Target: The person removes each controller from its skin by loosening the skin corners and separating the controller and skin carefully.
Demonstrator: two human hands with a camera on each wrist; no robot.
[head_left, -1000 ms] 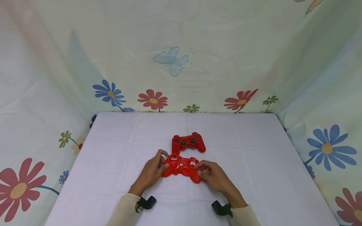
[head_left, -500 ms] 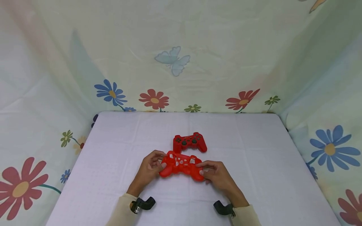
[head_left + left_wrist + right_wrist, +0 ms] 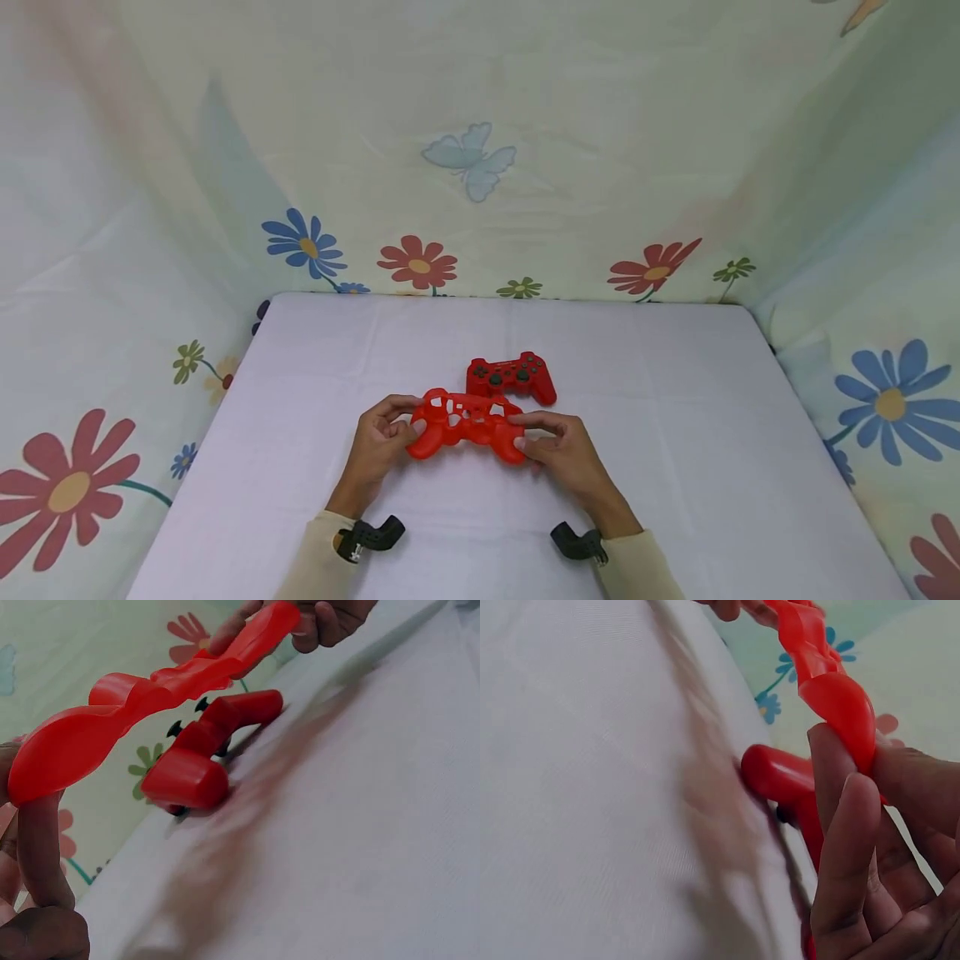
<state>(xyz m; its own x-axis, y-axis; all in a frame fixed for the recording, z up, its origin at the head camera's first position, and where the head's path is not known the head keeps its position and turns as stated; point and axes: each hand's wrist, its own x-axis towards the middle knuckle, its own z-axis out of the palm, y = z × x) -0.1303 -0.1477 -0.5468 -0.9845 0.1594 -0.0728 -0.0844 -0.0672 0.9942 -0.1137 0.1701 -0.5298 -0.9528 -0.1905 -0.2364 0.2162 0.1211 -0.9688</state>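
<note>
A bright red silicone controller cover (image 3: 467, 427), with cut-out holes, hangs above the table between both hands. My left hand (image 3: 378, 442) pinches its left grip between thumb and fingers. On the other side my right hand (image 3: 564, 450) pinches the right grip. Both wrist views show the cover raised off the cloth, its shadow below. Just behind it a red game controller (image 3: 517, 377) with dark thumbsticks lies on the table; the cover hides part of its left grip in the head view. In the left wrist view the controller (image 3: 195, 769) sits below the cover, apart from it.
The table (image 3: 675, 483) is covered with a white cloth. A curtain (image 3: 585, 150) printed with flowers and a butterfly stands behind and along both sides. Black camera mounts (image 3: 375, 535) are strapped to the wrists.
Both hands have lifted the cover and moved it slightly left and away from the person, turning its cut-out face more upright. The controller stays in place on the table.
</note>
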